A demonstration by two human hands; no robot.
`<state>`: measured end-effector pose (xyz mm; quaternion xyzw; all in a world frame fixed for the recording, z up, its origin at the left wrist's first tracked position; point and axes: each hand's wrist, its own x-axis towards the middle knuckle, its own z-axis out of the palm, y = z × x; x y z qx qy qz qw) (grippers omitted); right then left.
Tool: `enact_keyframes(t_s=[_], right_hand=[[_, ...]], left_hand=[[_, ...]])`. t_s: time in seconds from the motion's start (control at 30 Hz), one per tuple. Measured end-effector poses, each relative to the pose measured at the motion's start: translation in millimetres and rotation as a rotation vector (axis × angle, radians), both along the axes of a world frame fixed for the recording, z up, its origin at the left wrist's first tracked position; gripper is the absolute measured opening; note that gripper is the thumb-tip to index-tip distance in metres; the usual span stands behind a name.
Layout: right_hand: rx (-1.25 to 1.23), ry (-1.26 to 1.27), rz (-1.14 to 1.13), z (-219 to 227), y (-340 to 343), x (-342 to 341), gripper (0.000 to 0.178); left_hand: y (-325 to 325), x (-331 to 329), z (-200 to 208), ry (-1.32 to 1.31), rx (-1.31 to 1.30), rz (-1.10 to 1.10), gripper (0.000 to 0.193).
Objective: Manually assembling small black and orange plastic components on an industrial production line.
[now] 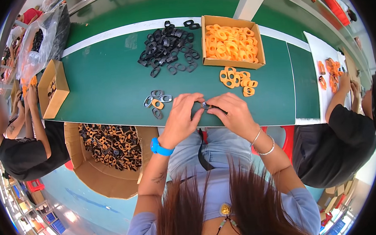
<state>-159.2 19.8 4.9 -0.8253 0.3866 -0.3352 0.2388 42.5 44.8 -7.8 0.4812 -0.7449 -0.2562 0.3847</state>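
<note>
Small dark part (pixel 205 105) — largely covered by the left fingers (pixel 196 96) and right fingers (pixel 215 102); its full outline cannot be made out. Heap of black oval rings (pixel 166 45): lower pieces concealed by upper ones. Floor carton (pixel 104 188): far side hidden beneath the worktop (pixel 105 90), as are the knees of the jeans (pixel 183 151). Small carton (pixel 58 99): contents too small to identify. Clear plastic bag (pixel 34 61): contents indistinct. Left co-worker (pixel 24 153): face blurred. Right co-worker (pixel 334 156) — head partly lost at the dark fisheye rim. Long hair (pixel 178 213): cut off by the lower edge.
</note>
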Motion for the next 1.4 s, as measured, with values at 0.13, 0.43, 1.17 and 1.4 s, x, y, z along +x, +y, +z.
enact_keyframes(t_s=[0.13, 0.43, 1.17, 1.4], right_hand=[[-0.094, 0.057, 0.021, -3, -1, 2, 0.019], [-0.263, 0.193, 0.121, 3, -7, -8, 0.023], [-0.15, -0.026, -0.259, 0, -17, -12, 0.019], [-0.206, 0.158, -0.254, 7, -45, -8, 0.014]], left_hand=[[0, 0, -1, 0.02, 0.009, 0.013, 0.048], [-1, 2, 1, 0.042, 0.046, 0.01, 0.052], [6, 38, 19, -0.442, -0.213, 0.11, 0.034], [11, 61, 10, -0.496, -0.223, 0.219, 0.037]])
